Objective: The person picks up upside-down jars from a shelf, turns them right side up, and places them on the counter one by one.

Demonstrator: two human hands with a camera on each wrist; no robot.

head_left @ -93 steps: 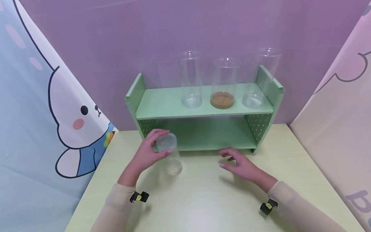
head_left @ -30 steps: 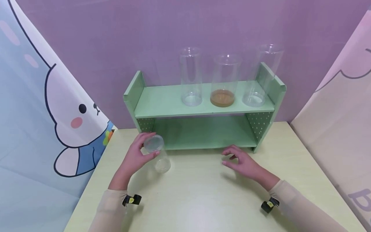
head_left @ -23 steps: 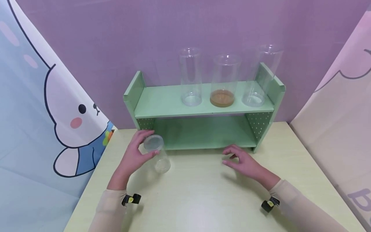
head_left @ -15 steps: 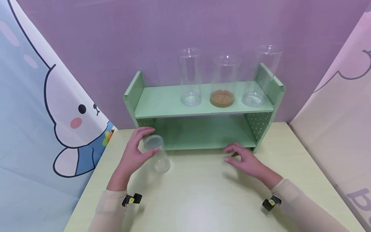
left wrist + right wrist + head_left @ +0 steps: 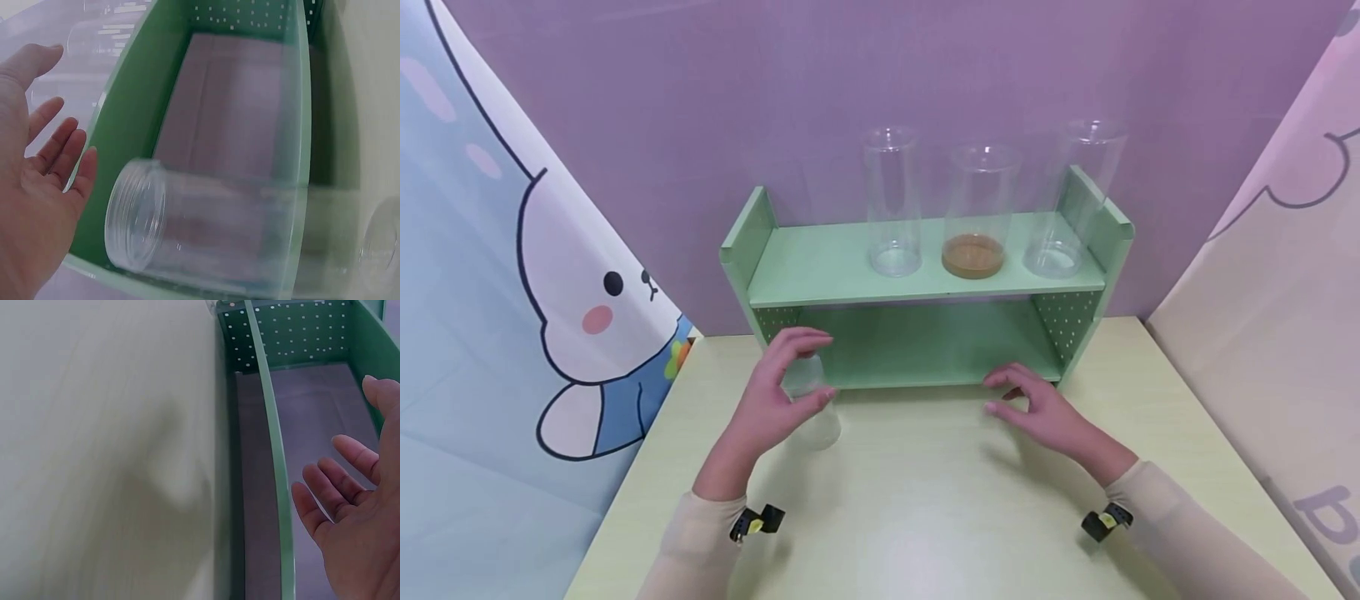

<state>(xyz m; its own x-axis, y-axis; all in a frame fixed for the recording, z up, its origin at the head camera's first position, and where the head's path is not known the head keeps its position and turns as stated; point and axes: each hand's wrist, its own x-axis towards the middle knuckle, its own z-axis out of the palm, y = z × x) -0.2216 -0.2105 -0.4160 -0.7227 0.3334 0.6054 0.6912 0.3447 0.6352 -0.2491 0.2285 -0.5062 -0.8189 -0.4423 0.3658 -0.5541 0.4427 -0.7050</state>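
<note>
A clear plastic jar with a whitish top [image 5: 822, 430] stands on the table at the shelf's left front. My left hand [image 5: 766, 408] is over it, partly covering it in the head view, its thumb and fingers spread and holding nothing. In the left wrist view the fingers are apart from the jar [image 5: 219, 231], whose ridged rim faces the hand. My right hand [image 5: 1041, 417] hovers before the shelf's right front with loosely bent fingers and nothing between them. In the right wrist view the right hand [image 5: 359, 525] shows its bare palm.
A green two-tier shelf [image 5: 820, 262] stands at the back of the pale table [image 5: 910, 500]. Its upper board bears a narrow clear jar [image 5: 895, 208], a wider jar with a brown layer at its bottom [image 5: 973, 257] and another clear jar [image 5: 1055, 254]. Purple cloth [image 5: 700, 125] hangs behind.
The jar was first shifted left along the table in the left hand. The left hand then let go of it and has moved a little right. The right hand has drifted slightly right.
</note>
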